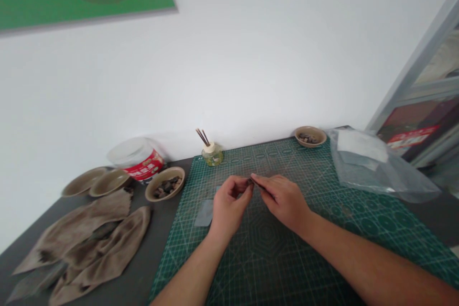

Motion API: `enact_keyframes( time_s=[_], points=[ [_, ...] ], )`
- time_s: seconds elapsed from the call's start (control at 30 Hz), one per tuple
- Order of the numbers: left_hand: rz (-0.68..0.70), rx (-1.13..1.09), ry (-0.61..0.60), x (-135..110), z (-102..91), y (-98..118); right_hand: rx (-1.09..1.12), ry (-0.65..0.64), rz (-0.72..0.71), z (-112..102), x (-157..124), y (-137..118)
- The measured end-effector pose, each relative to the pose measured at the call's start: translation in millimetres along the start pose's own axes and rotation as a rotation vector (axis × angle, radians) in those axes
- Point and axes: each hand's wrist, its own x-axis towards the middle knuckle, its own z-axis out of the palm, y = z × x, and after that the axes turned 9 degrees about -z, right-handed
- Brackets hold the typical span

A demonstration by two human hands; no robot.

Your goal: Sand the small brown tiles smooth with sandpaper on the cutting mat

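Note:
Both of my hands meet over the middle of a green cutting mat point(294, 248). My left hand point(229, 203) is closed, its fingertips pinching a small dark piece point(248, 182). My right hand point(281, 198) is closed too, pinching a thin dark tool or strip whose tip touches that piece; I cannot make out what it is. A small grey sheet point(204, 213) lies on the mat just left of my left hand.
A tan bowl of dark pieces point(165, 184) sits left of the mat, with two empty dishes point(96, 181), a red-labelled tub point(138, 160) and stained cloths point(89, 239). A reed diffuser point(211, 152), another bowl point(310, 136) and a clear plastic bag point(373, 162) stand at the back.

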Motion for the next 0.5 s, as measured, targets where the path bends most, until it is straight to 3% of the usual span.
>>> enact_keyframes(
  time_s=[0.27, 0.4, 0.5],
  points=[
    [0.006, -0.062, -0.035, -1.3, 2.6, -0.4, -0.036, -0.016, 0.021, 2.0, -0.3, -4.2],
    [0.005, -0.117, -0.01, -1.8, 2.7, 1.8, -0.079, -0.089, 0.108, 2.1, 0.9, -4.5],
    [0.016, -0.184, -0.003, -0.8, 2.6, 2.0, -0.046, -0.04, 0.166, 0.7, 1.7, -4.7]
  ],
)
